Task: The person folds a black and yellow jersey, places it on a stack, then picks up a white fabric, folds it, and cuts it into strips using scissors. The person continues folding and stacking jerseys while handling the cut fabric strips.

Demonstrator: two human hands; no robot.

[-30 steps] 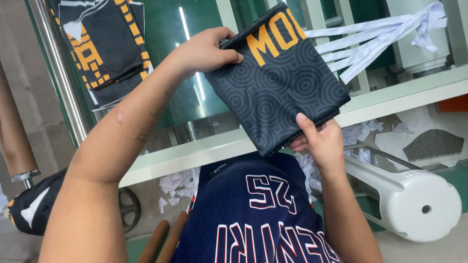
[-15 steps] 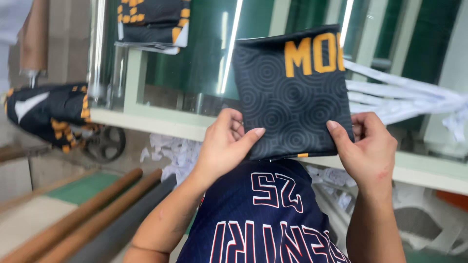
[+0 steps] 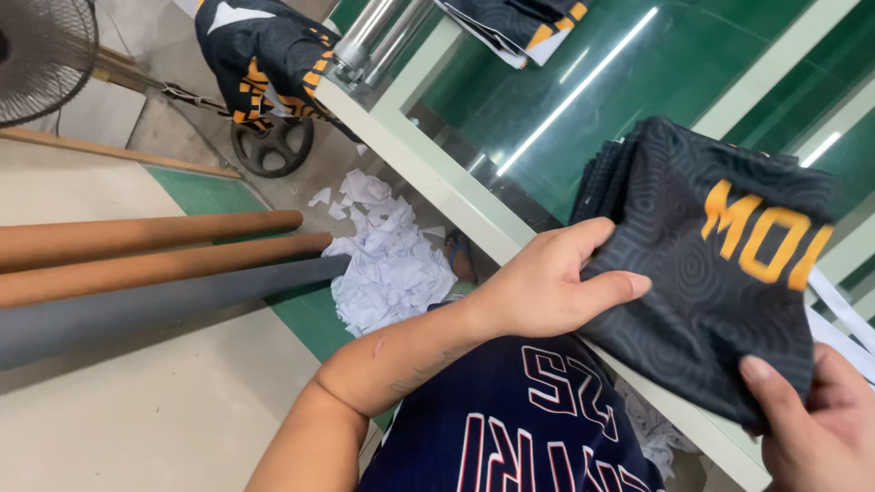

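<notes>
Presently: folded dark patterned fabric piece (image 3: 720, 292) with orange lettering, held above the glass-topped bench (image 3: 456, 191); left hand (image 3: 547, 287) pinching its left edge, right hand (image 3: 820, 428) gripping the lower corner, apparently keeping folds aligned. White paper scraps (image 3: 383, 264) on floor.

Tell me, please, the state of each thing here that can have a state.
Dark patterned fabric piece with orange letters: folded, held over the glass table.
Left hand: gripping the fabric's left edge.
Right hand: gripping the fabric's lower right corner.
Glass table: bare where the fabric is held.
Brown rolls: lying on the floor.
White paper scraps: heaped on the floor.
Fan: cannot tell whether running.
</notes>
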